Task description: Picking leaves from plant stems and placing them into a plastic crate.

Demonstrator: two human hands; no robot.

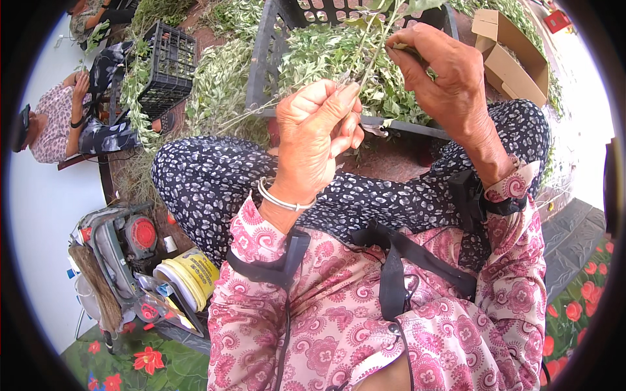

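Leafy stem (pixel 376 55) between pinched left fingers (pixel 340 101), right fingers (pixel 405 58) alongside, grip unclear; dark crate (pixel 257 72) beneath, cardboard box (pixel 523 83) rightward.

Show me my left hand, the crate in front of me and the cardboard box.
Left hand (pixel 315 122): head view, middle of the hand.
Front crate (pixel 261 62): head view, left wall.
Cardboard box (pixel 525 45): head view, right-hand side.

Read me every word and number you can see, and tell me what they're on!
Yellow bucket: dark printing on its side, too small and blurred to read out.
Cardboard box: no writing I can make out.
Red box: too small to tell.
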